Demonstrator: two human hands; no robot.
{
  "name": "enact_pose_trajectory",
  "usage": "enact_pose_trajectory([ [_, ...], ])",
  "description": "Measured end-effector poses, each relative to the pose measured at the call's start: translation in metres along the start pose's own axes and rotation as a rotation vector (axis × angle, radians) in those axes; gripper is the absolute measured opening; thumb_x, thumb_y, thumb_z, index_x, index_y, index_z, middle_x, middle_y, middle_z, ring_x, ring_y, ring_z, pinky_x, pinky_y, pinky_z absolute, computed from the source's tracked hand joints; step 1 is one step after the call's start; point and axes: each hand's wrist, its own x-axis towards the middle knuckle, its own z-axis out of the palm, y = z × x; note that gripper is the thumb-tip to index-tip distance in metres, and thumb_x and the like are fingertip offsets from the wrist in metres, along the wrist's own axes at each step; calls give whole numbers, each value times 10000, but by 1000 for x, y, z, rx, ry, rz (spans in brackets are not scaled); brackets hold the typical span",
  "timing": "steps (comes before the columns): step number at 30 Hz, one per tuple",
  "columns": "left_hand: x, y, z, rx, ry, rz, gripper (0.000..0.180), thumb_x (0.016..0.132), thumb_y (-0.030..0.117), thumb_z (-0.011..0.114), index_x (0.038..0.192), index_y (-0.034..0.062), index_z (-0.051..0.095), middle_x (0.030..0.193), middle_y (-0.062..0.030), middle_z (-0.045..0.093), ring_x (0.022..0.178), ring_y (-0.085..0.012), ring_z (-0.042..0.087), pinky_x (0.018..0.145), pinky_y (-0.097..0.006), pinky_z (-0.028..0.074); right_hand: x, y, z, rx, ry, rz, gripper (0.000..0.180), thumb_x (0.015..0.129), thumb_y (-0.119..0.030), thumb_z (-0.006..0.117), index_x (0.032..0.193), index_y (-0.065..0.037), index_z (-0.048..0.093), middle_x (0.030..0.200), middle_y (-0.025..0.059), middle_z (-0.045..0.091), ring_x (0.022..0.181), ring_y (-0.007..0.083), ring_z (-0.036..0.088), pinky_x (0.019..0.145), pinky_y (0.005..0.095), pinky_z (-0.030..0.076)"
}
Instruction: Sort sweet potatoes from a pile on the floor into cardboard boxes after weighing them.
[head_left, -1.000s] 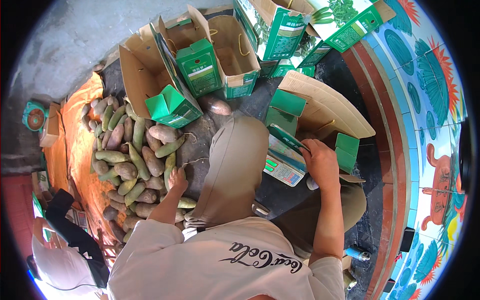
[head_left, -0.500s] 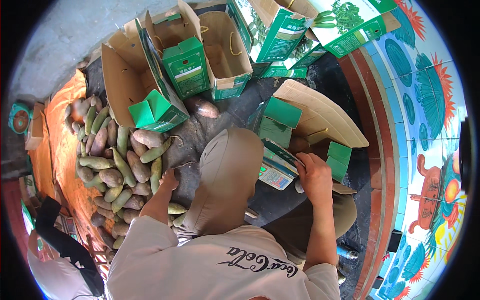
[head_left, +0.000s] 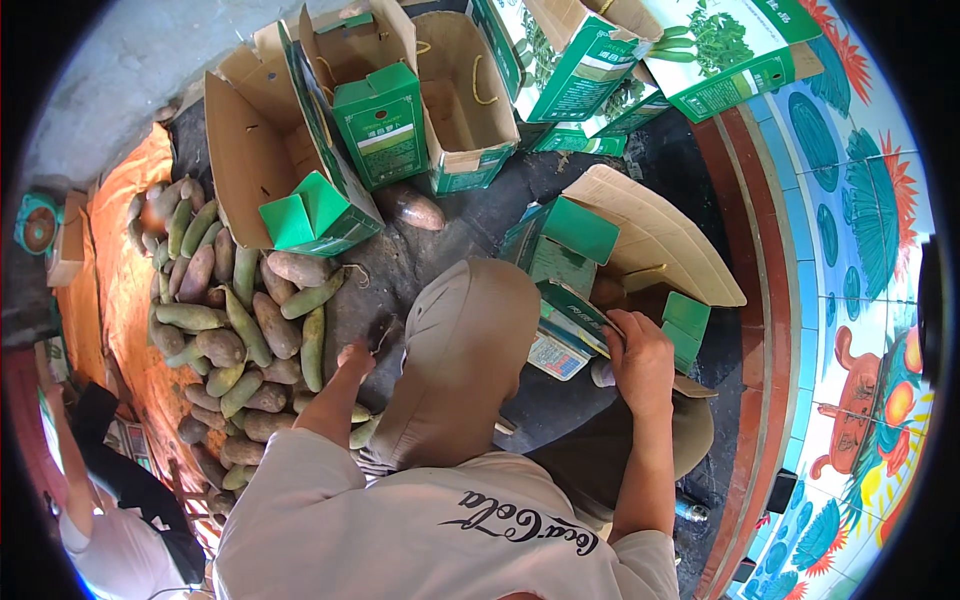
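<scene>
Two hands were at work: your right hand [head_left: 640, 362] gripped the flap edge of the open green-and-brown carton [head_left: 640, 270], which lay just ahead of your fingers. Your left hand [head_left: 355, 357] reached toward the heap of sweet potatoes [head_left: 235, 330] beside it; I cannot tell whether it held anything.

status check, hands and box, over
Left hand open over the vegetable pile. Right hand shut on green box flap. Knee between them.

Open green-and-brown cartons [head_left: 440, 110] ahead; perhaps a scale screen [head_left: 557, 355].
</scene>
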Motion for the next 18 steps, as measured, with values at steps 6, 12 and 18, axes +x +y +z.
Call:
enact_pose_trajectory([
  [6,-2,-15,19,-143,14,55,283,860,315,484,951,138,685,1093,-116,634,1055,-309,583,885,-409,472,0,-2,-2,-6,-24,25,170,757,-63,660,914,-36,601,784,116,599,710,307,596,624,389,465],
  [12,-2,-52,27,-408,89,43,346,856,373,461,851,108,684,959,-148,651,972,-312,603,854,-420,460,-1,-2,0,-3,15,16,169,755,-89,665,906,-51,599,769,106,586,708,305,584,627,396,456],
  [18,-16,-66,0,-772,144,81,346,859,305,416,838,42,640,869,-155,646,858,-333,602,787,-415,446,-9,1,0,-25,45,-22,162,755,-114,662,891,-57,594,759,103,571,718,296,578,645,396,462],
])
